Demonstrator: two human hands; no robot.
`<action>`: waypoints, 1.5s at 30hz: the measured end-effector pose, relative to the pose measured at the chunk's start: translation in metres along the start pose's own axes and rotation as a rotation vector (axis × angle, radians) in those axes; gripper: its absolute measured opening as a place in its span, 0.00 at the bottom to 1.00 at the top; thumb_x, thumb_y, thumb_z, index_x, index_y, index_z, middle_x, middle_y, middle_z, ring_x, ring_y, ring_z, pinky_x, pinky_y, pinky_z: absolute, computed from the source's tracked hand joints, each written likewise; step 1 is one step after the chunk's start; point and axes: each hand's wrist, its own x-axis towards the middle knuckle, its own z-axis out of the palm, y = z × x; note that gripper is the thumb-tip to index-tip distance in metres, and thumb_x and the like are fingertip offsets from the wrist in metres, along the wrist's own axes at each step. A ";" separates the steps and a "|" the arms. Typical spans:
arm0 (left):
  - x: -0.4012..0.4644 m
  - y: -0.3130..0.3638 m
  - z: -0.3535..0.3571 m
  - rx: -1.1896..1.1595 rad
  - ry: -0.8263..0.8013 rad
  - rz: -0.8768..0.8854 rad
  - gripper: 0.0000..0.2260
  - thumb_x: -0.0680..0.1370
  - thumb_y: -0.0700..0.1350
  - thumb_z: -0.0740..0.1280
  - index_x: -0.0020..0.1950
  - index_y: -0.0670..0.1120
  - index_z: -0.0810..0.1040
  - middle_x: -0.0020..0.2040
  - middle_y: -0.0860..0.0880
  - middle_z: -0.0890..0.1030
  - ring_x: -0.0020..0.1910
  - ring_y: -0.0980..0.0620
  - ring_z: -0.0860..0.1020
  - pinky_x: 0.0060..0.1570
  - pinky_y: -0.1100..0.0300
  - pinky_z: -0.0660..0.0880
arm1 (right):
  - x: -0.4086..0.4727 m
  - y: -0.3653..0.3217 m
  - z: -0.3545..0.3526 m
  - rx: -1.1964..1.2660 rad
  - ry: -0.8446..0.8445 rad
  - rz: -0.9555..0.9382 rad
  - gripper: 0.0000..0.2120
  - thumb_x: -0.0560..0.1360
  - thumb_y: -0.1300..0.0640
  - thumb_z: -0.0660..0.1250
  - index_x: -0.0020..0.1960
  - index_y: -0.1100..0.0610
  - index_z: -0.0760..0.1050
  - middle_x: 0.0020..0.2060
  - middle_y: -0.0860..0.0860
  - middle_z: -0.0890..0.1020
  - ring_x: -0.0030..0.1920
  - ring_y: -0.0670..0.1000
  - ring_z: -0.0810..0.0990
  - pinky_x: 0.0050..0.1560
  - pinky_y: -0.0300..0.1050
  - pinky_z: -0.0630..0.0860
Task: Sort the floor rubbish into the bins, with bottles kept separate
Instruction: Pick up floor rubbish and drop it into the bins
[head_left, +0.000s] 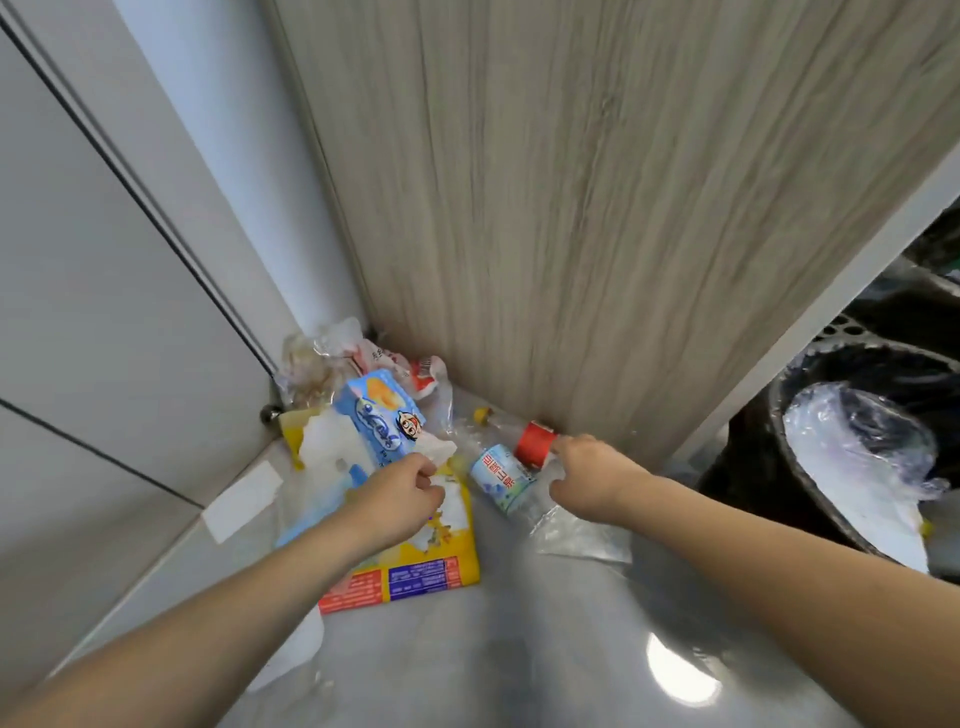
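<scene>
left hand (402, 486) pinching wrapper (436, 451), seemingly | right hand (592, 475) over bottle (501, 475)

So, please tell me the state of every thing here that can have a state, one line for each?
left hand: pinching crumpled white paper
right hand: reaching onto the bottles, grip unclear
blue-label bottle: lying on the floor
red-label bottle: lying against the wooden panel
blue snack bag: crumpled, on the pile
yellow package: flat on the floor
black bin: open, lined, holding clear plastic
</scene>
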 end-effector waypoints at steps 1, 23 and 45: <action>0.007 -0.001 0.006 -0.115 -0.031 -0.042 0.14 0.77 0.47 0.65 0.63 0.46 0.74 0.52 0.50 0.80 0.50 0.51 0.80 0.51 0.57 0.76 | 0.010 -0.001 0.004 -0.004 0.001 0.014 0.23 0.74 0.57 0.62 0.68 0.59 0.67 0.63 0.58 0.72 0.63 0.60 0.73 0.62 0.49 0.72; 0.172 0.049 -0.024 1.244 -0.274 0.213 0.11 0.76 0.48 0.62 0.57 0.48 0.78 0.63 0.47 0.76 0.67 0.43 0.61 0.69 0.43 0.54 | 0.176 -0.032 0.047 -0.192 0.014 0.014 0.17 0.78 0.54 0.61 0.65 0.58 0.71 0.63 0.57 0.75 0.63 0.60 0.75 0.63 0.53 0.74; 0.054 0.125 -0.083 0.486 -0.217 0.564 0.15 0.71 0.54 0.73 0.53 0.50 0.78 0.45 0.53 0.77 0.44 0.51 0.76 0.39 0.58 0.71 | 0.004 0.002 -0.092 0.072 0.220 -0.062 0.13 0.70 0.49 0.70 0.37 0.52 0.67 0.39 0.50 0.76 0.44 0.52 0.76 0.40 0.42 0.69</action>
